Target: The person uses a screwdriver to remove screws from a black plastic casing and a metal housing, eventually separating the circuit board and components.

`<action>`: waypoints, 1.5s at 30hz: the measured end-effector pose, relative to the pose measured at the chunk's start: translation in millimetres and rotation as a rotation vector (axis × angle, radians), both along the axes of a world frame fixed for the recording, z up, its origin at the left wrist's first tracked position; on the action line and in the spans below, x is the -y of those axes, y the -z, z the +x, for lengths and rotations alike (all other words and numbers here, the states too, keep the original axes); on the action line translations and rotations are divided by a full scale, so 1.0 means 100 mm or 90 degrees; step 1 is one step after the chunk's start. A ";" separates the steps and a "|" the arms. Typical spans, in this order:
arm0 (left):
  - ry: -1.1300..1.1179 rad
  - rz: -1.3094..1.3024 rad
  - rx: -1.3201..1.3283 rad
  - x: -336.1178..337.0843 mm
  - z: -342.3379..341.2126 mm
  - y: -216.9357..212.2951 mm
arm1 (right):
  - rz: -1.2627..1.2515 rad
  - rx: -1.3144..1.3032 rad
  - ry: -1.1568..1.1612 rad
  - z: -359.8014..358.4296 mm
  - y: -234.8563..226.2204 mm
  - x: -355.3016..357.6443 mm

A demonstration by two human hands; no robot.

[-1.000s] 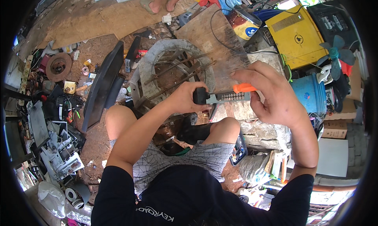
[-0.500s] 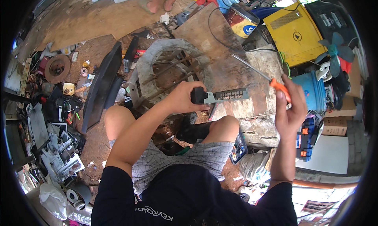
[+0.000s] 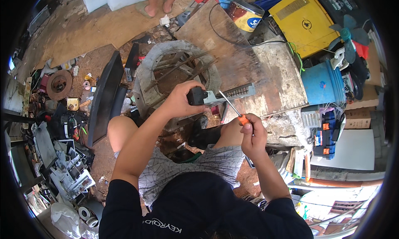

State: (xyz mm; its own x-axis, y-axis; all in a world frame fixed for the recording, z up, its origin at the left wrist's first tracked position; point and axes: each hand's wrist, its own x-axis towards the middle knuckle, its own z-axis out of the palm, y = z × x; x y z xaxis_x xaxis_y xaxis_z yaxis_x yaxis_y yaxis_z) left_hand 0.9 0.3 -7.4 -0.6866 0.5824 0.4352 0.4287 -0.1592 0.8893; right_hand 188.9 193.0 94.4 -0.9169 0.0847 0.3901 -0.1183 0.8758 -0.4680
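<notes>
My left hand [image 3: 181, 100] is closed around the black end of a metal bracket [image 3: 239, 91]. This narrow grey bracket has rows of holes and points to the right over the wooden boards. In my right hand [image 3: 255, 136] is a screwdriver [image 3: 231, 103] with an orange handle, its shaft slanting up and left. The screwdriver tip overlaps the bracket near its black end; whether they touch, I cannot tell. Beneath and beyond my left hand stands a round grey frame [image 3: 143, 68] with crossing bars inside.
A plywood board [image 3: 232, 58] lies right of the round frame. Farther right are a yellow case [image 3: 301, 22], a blue bucket [image 3: 322, 84] and a small fan [image 3: 348, 34]. A dark flat panel [image 3: 104, 99] leans at left. Another person's feet [image 3: 151, 10] show at the far side.
My right hand has come left and down with the screwdriver, bringing its tip from the far right to the bracket. The bracket has shifted slightly left and tilted, its free end raised.
</notes>
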 end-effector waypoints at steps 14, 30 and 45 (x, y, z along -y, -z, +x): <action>-0.162 0.097 -0.071 -0.05 0.15 0.08 | 0.122 -0.168 -0.068 -1.10 0.38 -0.20; -0.404 0.281 0.262 0.28 -0.19 0.25 | 0.222 -0.088 -0.121 -0.91 0.37 -0.49; -0.370 0.841 0.315 2.27 -0.23 -0.81 | -0.330 -0.302 0.110 -0.56 -0.05 -1.36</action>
State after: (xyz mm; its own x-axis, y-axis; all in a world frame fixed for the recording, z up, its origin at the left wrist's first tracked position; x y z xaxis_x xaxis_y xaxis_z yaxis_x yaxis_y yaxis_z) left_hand -21.6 -226.3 73.6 -0.9039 -0.4209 0.0762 0.4221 -0.8488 0.3185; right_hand 132.7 329.3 99.3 -0.6154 0.4957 0.6128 -0.2914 0.5793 -0.7613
